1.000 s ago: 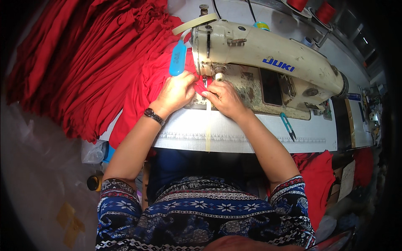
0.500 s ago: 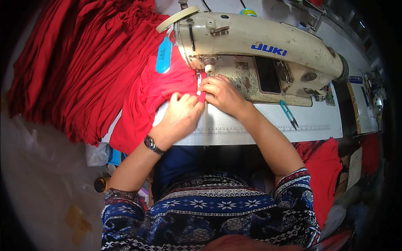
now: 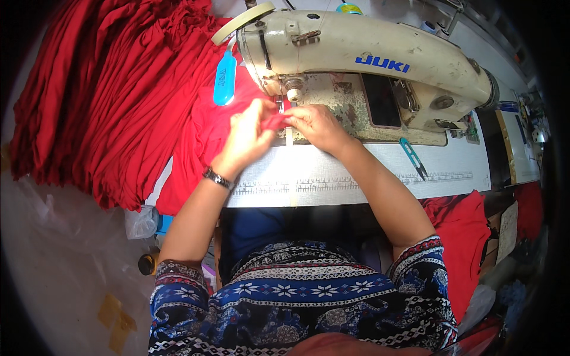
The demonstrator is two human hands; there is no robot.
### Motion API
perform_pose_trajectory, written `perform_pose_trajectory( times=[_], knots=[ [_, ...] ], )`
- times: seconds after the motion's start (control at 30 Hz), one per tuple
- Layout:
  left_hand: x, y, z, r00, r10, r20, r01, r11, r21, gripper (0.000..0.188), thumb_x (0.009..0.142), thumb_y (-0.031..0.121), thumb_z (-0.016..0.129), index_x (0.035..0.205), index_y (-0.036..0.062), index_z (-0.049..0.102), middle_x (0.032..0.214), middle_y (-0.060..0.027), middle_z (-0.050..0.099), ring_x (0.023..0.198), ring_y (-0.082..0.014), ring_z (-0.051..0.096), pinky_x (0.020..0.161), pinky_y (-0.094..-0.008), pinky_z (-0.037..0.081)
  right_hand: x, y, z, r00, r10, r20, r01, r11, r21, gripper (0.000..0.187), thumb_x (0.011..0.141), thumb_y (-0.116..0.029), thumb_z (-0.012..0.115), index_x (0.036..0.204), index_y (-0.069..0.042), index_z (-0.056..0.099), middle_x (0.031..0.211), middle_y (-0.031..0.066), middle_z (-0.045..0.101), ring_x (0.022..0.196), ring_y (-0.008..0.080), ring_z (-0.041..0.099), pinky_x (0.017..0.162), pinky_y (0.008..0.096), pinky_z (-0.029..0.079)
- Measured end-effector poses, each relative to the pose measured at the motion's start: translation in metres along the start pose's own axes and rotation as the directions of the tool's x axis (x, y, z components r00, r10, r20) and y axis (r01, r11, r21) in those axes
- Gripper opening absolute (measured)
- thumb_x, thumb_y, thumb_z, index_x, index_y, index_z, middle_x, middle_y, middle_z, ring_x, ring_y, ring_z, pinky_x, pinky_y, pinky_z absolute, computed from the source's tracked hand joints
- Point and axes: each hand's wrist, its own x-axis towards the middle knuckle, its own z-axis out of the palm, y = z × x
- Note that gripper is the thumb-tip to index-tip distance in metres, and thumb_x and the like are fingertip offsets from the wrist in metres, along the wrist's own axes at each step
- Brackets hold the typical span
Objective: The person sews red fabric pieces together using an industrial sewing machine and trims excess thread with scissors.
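A cream sewing machine (image 3: 350, 47) stands over the work, and red fabric (image 3: 205, 127) runs up to its needle area. My left hand (image 3: 246, 136), a little blurred, is left of the presser foot with a fold of the fabric between thumb and fingers. Close by, my right hand (image 3: 320, 127) pinches the end of that fold just in front of the presser foot (image 3: 280, 104). A narrow pale strip (image 3: 290, 136) lies on the machine bed below the fingertips.
A large pile of gathered red cloth (image 3: 107, 89) fills the left. Teal thread snips (image 3: 412, 157) lie right of my right forearm, near a printed ruler scale (image 3: 368, 181). A dark phone (image 3: 381, 101) rests under the machine arm. A blue-handled tool (image 3: 224, 80) hangs by the machine head.
My left hand has shifted left and up, its fingers more spread. The red fold now stretches between both hands, away from the pale strip. My right hand stays near the presser foot.
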Motion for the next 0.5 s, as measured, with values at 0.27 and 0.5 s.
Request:
perform_pose_trajectory(
  times=[0.27, 0.5],
  knots=[
    [0.013, -0.013, -0.016, 0.982, 0.020, 0.185, -0.029, 0.999, 0.042, 0.029, 0.082, 0.007, 0.063, 0.111, 0.0066, 0.059, 0.096, -0.0108, 0.070, 0.091, -0.0285, 0.068, 0.084, -0.0393, 0.047, 0.007, -0.010, -0.009, 0.979, 0.182, 0.089, -0.179, 0.983, -0.035, 0.025, 0.097, -0.025, 0.065, 0.099, -0.001, 0.069, 0.077, 0.0197, 0.065, 0.064, 0.0289, 0.060, 0.063, 0.0379, 0.047],
    [0.019, -0.017, -0.022, 0.972, -0.008, 0.234, -0.009, 0.997, 0.072, 0.029, 0.083, 0.010, 0.064, 0.111, 0.0094, 0.059, 0.101, -0.0111, 0.067, 0.106, -0.0277, 0.063, 0.098, -0.0453, 0.036, 0.006, -0.017, -0.009, 0.968, 0.225, 0.113, -0.221, 0.974, -0.048, 0.023, 0.097, -0.023, 0.065, 0.100, -0.001, 0.069, 0.079, 0.0190, 0.065, 0.069, 0.0317, 0.062, 0.066, 0.0383, 0.048]
  ],
)
